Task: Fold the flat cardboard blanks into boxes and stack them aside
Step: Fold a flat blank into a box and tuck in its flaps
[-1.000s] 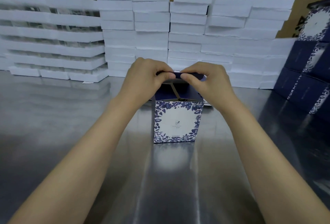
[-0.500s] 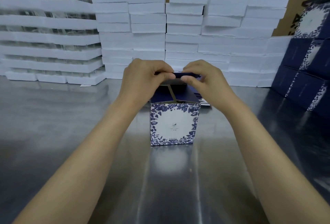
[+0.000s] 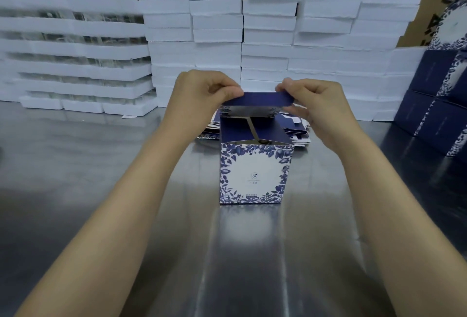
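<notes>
1. Closing the top of one box (image 3: 255, 175), standing upright on the table (image 3: 75, 165).
2. Left hand (image 3: 199, 96) and right hand (image 3: 316, 104) are each pinching an end of the navy lid flap (image 3: 257, 99), raised above the open top (side flaps already lying inward).
3. Next, likely: folding it forward, tucking the lip in squarely.
4. Flat blanks (image 3: 295, 132) are lying just behind.

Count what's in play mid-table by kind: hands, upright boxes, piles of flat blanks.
hands: 2, left hand and right hand, both pinching the box's top flap
upright box: 1
pile of flat blanks, behind the box: 1
total: 4
</notes>
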`<state>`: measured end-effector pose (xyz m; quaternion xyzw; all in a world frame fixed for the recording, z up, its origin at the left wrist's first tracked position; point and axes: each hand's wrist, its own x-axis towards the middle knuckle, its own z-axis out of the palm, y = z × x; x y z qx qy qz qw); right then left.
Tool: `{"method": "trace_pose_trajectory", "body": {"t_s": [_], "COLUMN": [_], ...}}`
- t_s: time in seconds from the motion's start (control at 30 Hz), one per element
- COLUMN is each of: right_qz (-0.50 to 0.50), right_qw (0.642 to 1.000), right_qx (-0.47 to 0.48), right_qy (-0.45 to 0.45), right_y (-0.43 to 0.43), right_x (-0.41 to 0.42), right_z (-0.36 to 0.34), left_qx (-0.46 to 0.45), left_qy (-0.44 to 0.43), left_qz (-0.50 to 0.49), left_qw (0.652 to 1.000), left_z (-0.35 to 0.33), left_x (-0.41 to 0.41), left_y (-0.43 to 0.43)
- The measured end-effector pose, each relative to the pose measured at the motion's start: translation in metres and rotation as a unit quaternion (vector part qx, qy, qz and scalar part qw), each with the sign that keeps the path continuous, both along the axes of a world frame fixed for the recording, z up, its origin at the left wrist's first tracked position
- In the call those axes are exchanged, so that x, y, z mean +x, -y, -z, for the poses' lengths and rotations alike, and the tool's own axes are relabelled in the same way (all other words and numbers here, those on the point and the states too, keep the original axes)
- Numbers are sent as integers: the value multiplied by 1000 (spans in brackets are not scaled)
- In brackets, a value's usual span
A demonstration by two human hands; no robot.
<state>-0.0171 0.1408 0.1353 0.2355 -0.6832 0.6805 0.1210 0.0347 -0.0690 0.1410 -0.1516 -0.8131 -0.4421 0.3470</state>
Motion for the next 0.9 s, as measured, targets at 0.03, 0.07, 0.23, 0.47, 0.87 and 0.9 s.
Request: {"method": "trace_pose_trajectory", "body": {"t_s": [0.03, 0.07, 0.23, 0.47, 0.87, 0.9], "right_qz": [-3, -4, 48, 76, 157, 106], "right_qw": [1000, 1000, 974, 904, 929, 949], "right_qx": [5, 14, 220, 420, 335, 295], "right_qy": [11, 19, -21, -3, -34, 21], "right_y": [-3, -6, -19, -4, 43, 42], "right_x": [-1, -3, -7, -3, -4, -5], "right_z": [1, 1, 4, 22, 42, 45], "left_qx": [10, 11, -159, -220, -234, -215], "left_qy": [24, 48, 213, 280, 351, 352], "left_qz": [13, 23, 63, 63, -8, -15], "left_qw": [1000, 999, 962, 932, 907, 911], "left_z": [-2, -3, -4, 0, 9, 12], "left_x": [1, 2, 2, 1, -5, -7], "left_y": [1, 1, 12, 13, 9, 8]}}
